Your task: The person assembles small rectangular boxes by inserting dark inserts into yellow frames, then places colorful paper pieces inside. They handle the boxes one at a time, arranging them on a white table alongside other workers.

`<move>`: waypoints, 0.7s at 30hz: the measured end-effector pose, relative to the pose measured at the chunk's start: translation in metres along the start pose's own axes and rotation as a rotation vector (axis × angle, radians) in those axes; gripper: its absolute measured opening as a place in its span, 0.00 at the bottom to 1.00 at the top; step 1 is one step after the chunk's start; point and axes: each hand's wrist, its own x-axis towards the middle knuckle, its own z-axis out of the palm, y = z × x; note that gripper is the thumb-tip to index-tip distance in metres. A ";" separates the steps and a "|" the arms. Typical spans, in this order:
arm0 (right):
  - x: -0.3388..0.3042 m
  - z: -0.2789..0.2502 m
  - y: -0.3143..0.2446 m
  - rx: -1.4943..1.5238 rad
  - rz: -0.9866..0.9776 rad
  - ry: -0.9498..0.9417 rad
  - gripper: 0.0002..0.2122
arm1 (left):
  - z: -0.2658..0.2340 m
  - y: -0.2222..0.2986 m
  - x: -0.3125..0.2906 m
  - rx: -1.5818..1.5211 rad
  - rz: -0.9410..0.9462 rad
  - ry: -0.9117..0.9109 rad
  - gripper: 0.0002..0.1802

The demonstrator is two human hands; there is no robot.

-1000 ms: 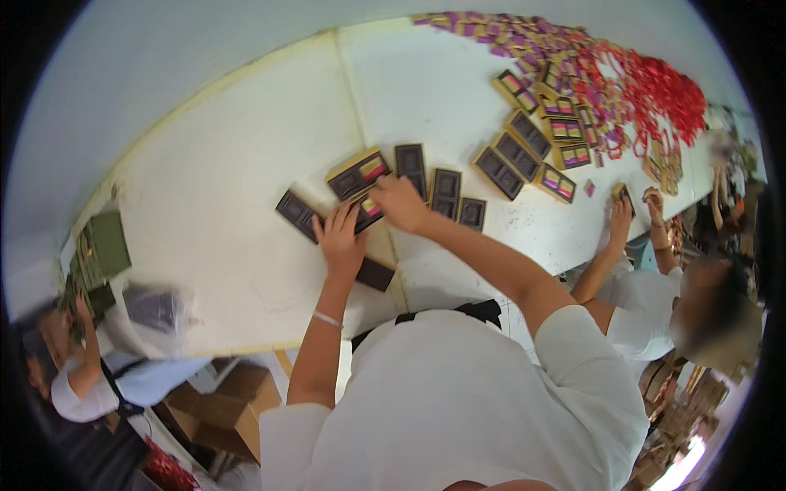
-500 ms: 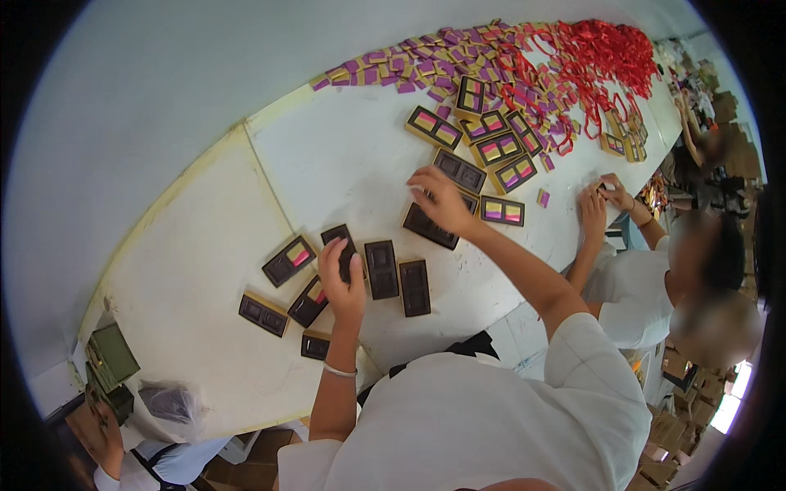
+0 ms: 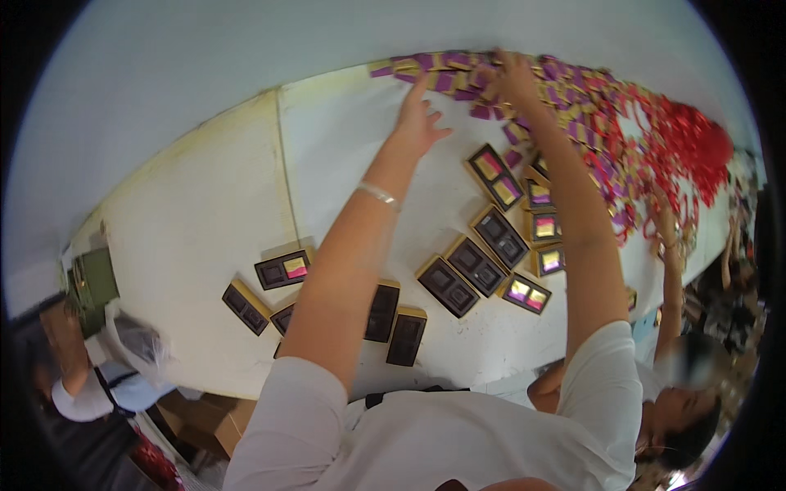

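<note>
Reaching to the packets (image 3: 573,90), some boxes full

The right hand (image 3: 514,80) is among the packets at one o'clock; I cannot tell whether it grips any. The left hand (image 3: 417,127), digits apart and empty, sits at twelve. Apparently done: full boxes (image 3: 497,178), two to four o'clock. Unfinished: a half-filled box (image 3: 270,274) at nine, bare boxes (image 3: 472,266) at four, six, eight.

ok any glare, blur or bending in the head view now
Head view: the far edge of the table bows with the fisheye; shine whitens the inserts of one box; the right hand looks soft, its grip unclear; corners are black.
</note>
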 end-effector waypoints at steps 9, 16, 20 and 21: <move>-0.022 0.052 -0.072 -0.288 -0.056 0.285 0.27 | -0.004 -0.016 0.073 -0.301 -0.067 -0.200 0.30; -0.077 0.028 -0.095 0.334 -0.119 0.152 0.13 | 0.006 -0.046 0.035 -0.427 0.041 -0.155 0.22; -0.123 -0.030 -0.150 0.453 -0.258 0.336 0.10 | 0.005 -0.041 -0.026 -0.524 0.023 -0.276 0.21; -0.136 -0.042 -0.164 0.500 -0.285 0.378 0.09 | 0.002 -0.043 -0.037 -0.598 0.025 -0.283 0.20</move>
